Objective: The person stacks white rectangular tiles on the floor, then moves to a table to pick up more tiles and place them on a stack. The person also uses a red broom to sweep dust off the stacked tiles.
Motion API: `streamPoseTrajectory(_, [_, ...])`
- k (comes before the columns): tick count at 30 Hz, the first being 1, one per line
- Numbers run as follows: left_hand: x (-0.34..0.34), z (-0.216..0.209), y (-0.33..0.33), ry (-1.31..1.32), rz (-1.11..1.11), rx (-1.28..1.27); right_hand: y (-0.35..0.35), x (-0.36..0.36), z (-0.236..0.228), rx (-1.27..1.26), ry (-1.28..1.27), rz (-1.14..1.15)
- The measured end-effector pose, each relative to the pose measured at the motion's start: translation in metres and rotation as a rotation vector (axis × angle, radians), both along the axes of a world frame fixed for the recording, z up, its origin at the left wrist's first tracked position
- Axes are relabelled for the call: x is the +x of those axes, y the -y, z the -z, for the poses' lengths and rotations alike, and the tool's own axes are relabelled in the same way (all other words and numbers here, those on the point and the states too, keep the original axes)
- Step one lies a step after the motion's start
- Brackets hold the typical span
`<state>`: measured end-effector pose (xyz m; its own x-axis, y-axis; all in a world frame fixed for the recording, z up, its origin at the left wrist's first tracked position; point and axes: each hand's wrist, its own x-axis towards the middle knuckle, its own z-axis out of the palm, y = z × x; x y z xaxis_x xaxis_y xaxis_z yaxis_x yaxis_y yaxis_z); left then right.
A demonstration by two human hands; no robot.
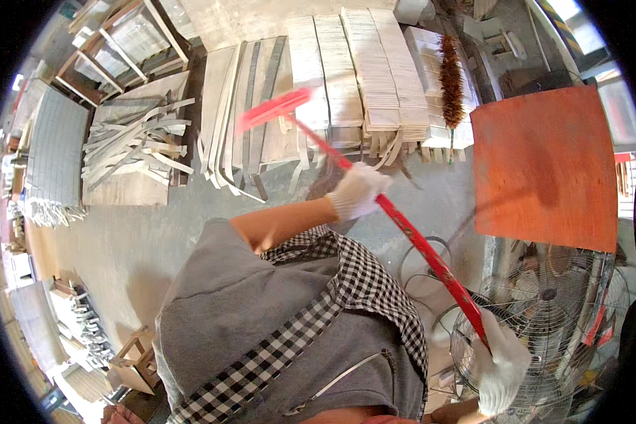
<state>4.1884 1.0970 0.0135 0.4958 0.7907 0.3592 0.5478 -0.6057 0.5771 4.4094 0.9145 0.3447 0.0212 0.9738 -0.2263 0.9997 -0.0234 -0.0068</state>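
A red long-handled tool slants across the view, with a wide red head at its far end. That head is smeared by motion, so I cannot tell whether it is a broom or a squeegee. My left hand, in a white knitted glove, is closed around the handle's upper part. Lower down at the right, my right hand, gloved the same way, grips the handle near its end. The head hangs in front of long pale strips lying on a board at the far side.
Stacks of pale wooden sheets stand ahead, a brown feather duster against them. Loose strips lie piled on a board at left. An orange panel and a large wire-caged fan stand at right. Grey concrete floor lies between.
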Motion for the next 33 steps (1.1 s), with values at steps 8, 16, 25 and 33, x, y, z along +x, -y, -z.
streamPoseTrajectory(8, [0.058, 0.022, 0.002, -0.023, 0.085, -0.03, 0.026, -0.026, -0.021, 0.073, -0.447, 0.163])
streamPoseTrajectory(16, [-0.008, 0.008, 0.014, -0.014, -0.007, 0.019, 0.017, 0.011, 0.02, -0.014, 0.003, -0.031])
streamPoseTrajectory(25, [0.081, 0.022, 0.056, 0.043, 0.098, 0.062, 0.091, 0.023, -0.026, -0.068, -0.168, -0.11])
streamPoseTrajectory(33, [-0.006, 0.006, 0.075, -0.132, 0.042, -0.028, 0.077, 0.023, 0.018, -0.044, 0.001, -0.075])
